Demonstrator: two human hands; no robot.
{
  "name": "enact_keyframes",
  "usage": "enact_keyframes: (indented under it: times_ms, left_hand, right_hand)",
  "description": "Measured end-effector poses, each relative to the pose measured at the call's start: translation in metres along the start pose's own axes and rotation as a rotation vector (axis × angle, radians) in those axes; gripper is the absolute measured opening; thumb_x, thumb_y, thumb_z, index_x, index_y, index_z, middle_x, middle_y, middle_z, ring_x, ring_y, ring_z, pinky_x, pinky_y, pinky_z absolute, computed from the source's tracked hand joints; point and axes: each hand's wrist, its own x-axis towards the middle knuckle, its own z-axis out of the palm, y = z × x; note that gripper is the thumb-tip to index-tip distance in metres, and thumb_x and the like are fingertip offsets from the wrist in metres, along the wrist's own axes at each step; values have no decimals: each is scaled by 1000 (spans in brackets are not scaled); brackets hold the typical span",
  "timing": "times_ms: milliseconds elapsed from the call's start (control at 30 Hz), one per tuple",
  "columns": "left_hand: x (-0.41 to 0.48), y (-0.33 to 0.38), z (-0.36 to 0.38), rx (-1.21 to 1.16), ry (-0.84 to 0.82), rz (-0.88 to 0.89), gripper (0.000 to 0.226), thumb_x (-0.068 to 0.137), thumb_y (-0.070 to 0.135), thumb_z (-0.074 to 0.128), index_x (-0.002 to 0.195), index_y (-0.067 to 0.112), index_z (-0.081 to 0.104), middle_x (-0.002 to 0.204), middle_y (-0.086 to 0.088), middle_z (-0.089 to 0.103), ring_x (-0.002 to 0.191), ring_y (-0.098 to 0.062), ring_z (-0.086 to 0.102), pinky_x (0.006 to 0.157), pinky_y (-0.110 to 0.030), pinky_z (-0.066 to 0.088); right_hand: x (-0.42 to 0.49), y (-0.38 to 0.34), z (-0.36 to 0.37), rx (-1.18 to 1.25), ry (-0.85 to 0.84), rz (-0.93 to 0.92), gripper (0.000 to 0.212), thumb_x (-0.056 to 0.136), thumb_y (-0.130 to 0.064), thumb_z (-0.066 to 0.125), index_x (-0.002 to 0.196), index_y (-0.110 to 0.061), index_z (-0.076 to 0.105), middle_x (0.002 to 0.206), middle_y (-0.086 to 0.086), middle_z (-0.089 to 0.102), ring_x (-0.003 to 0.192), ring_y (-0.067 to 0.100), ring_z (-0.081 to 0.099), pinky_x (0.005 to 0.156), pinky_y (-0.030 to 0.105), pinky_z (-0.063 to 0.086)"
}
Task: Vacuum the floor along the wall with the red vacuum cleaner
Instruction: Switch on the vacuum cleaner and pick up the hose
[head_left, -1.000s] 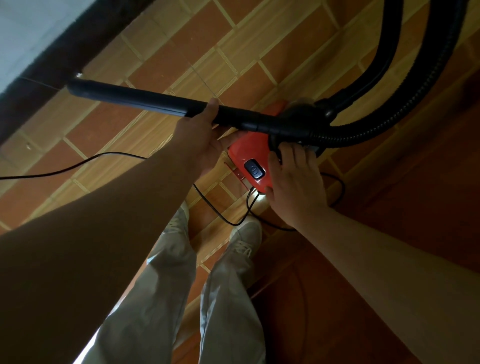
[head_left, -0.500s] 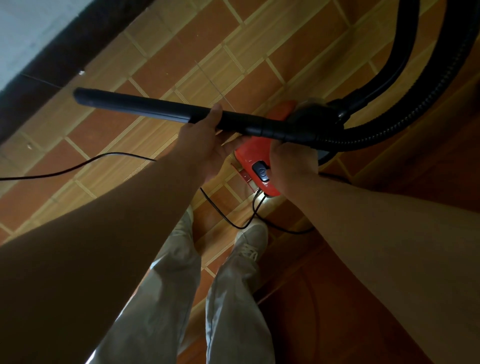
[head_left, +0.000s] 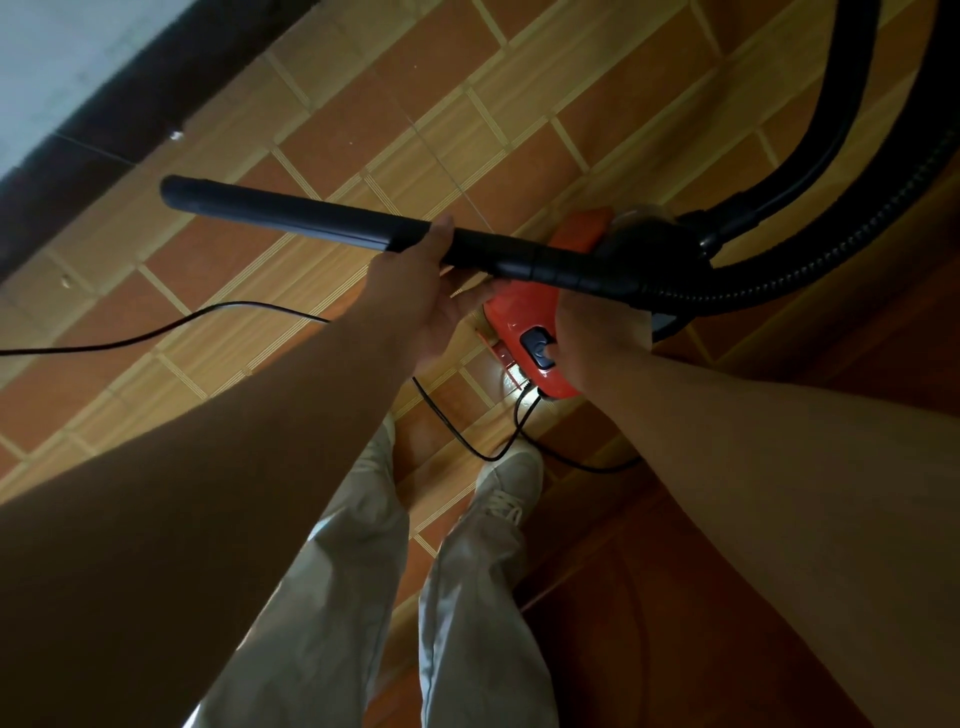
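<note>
Left hand (head_left: 415, 306) wraps the black wand (head_left: 291, 218). Right hand (head_left: 597, 332) has its thumb on the red vacuum cleaner's (head_left: 519, 312) power switch (head_left: 537, 345), other fingers hidden. Press squarely, wand steady.

Pale beige cloth trousers (head_left: 358, 597) run down to a white lace-up shoe (head_left: 511, 480) planted on the orange-and-tan tiled floor (head_left: 332, 124). A reddish-brown wooden panel (head_left: 649, 649) lies at the right; a dark brown skirting board (head_left: 156, 93) crosses the upper left.

The wall (head_left: 67, 57) lies at upper left; the wand (head_left: 291, 215) crosses mid-frame over the vacuum cleaner (head_left: 519, 312), its hose (head_left: 831, 249) curving to upper right, cord (head_left: 130, 340) trailing left, a shoe (head_left: 511, 480) below it
</note>
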Motion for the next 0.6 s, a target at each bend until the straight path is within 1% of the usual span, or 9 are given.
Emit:
enact_keyframes:
  times_ms: [100, 300, 400, 533, 600]
  left_hand:
    - [2, 1, -2, -2, 1, 4, 21, 99, 10, 61, 116, 4, 49, 113, -21, 62, 102, -39, 72, 81, -59, 60]
    - [5, 0, 0, -12, 16, -5, 27, 99, 10, 62, 122, 4, 49, 111, -20, 63, 100, -38, 72, 81, -60, 60]
    - [6, 1, 2, -16, 19, -3, 24, 99, 10, 62, 118, 4, 50, 113, -21, 64, 102, -39, 72, 81, -60, 60]
    - [9, 1, 3, -18, 19, -6, 21, 99, 9, 62, 115, 4, 51, 115, -20, 63, 104, -38, 71, 83, -60, 59]
    - [9, 1, 4, -27, 22, -1, 19, 98, 9, 62, 114, 4, 51, 113, -20, 64, 102, -37, 72, 82, -60, 60]
  right_hand:
    - [2, 0, 3, 25, 0, 0, 36, 103, -30, 57, 129, -5, 58, 119, 14, 67, 108, 32, 65, 88, 40, 53]
    - [2, 2, 3, -24, 25, 6, 35, 103, -31, 57, 129, -7, 57, 119, 12, 67, 107, 29, 66, 82, 36, 49]
    - [3, 1, 4, -52, 34, 12, 34, 103, -33, 58, 126, -8, 60, 116, 11, 68, 106, 28, 66, 79, 36, 47]
    - [7, 4, 9, -119, 67, 5, 33, 103, -35, 57, 123, -9, 59, 113, 9, 69, 102, 27, 67, 72, 34, 40]
    - [8, 4, 15, -172, 81, 38, 39, 100, -41, 61, 124, -10, 56, 110, 9, 69, 99, 25, 67, 71, 34, 39]
